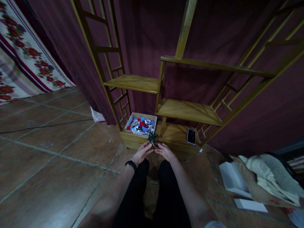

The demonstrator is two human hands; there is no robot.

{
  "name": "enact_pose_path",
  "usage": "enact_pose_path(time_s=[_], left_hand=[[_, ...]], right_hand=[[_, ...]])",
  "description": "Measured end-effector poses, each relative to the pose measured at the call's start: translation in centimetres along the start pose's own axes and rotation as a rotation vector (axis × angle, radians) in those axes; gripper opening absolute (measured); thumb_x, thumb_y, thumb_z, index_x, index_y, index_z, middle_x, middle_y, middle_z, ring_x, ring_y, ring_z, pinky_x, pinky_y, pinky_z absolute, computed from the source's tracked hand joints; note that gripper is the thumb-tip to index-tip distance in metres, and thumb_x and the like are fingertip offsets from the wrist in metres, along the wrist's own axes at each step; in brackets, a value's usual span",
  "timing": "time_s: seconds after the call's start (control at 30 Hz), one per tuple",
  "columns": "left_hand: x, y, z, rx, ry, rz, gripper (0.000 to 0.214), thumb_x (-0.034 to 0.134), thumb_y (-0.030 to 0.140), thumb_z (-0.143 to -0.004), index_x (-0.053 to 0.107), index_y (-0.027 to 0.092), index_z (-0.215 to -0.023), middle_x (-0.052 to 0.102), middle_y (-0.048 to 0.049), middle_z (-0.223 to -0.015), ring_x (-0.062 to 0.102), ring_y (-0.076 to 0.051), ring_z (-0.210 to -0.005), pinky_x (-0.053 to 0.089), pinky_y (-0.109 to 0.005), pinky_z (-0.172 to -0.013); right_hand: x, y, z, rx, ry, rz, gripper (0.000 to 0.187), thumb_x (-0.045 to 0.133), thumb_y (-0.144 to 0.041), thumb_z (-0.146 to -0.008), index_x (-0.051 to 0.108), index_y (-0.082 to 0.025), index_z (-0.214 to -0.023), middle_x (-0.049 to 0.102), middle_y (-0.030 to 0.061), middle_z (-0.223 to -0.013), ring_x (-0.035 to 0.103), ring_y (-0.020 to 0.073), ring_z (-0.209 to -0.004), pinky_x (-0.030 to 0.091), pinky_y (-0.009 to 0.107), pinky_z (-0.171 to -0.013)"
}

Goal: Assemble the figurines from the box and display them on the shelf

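Note:
Between my two hands is a small dark object [154, 142] with a green, leaf-like tuft on top and a brown, speckled lower part; its exact kind cannot be made out. My left hand [142, 152], with a black band on the wrist, pinches it from the left with the fingertips. From the right, the fingers of my right hand [165, 152] close on its lower part. Just beyond, a white open box [128, 123] stands on the bottom shelf, filled with small red, blue, purple and patterned pieces [143, 125].
A wooden shelf unit [190, 110] rises in front of me against a dark red curtain [142, 38]. On its low board lies a phone [191, 136]. White box parts [234, 179] and pale cloth [268, 177] lie at right. A black cable [47, 125] crosses the tiles at left.

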State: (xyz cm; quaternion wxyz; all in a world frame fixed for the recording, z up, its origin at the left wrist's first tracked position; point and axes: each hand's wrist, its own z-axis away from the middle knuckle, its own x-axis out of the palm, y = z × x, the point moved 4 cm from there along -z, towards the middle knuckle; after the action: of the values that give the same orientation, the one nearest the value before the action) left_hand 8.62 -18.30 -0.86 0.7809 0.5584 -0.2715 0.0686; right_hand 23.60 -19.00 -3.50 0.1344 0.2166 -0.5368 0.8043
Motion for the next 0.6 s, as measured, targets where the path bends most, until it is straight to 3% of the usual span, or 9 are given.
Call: enact_pose_path(time_s=[0.1,0.37,0.6], left_hand=[[0.4,0.3,0.4,-0.013,-0.067,0.034,0.029,0.07,0.03,-0.067,0.059,0.019,-0.092,0.062,-0.0047,-0.102,0.057,-0.016,-0.095,0.045,-0.034,-0.085],[0.6,0.1,0.4,-0.016,-0.053,0.028,0.037,0.073,0.027,-0.062,0.056,0.022,-0.095,0.06,-0.0036,-0.108,0.059,-0.015,-0.091,0.045,-0.034,-0.083],[0.5,-0.3,0.1,-0.049,-0.079,0.042,0.036,0.074,0.022,-0.061,0.058,0.021,-0.093,0.064,-0.0023,-0.093,0.06,-0.016,-0.086,0.043,-0.034,-0.084]], right_hand=[[0.1,0.2,0.0,0.029,-0.026,0.042,0.024,0.066,-0.033,-0.07,0.06,-0.02,-0.089,0.067,0.005,-0.09,0.065,0.0153,-0.074,0.05,0.033,-0.075],[0.1,1.1,-0.6,0.059,-0.05,0.073,0.022,0.064,-0.028,-0.07,0.061,-0.018,-0.089,0.068,0.0058,-0.084,0.065,0.0151,-0.067,0.051,0.033,-0.072],[-0.1,1.7,-1.2,0.077,-0.082,0.097,0.017,0.057,-0.021,-0.073,0.061,-0.016,-0.089,0.068,0.0059,-0.08,0.064,0.0135,-0.063,0.051,0.035,-0.074]])
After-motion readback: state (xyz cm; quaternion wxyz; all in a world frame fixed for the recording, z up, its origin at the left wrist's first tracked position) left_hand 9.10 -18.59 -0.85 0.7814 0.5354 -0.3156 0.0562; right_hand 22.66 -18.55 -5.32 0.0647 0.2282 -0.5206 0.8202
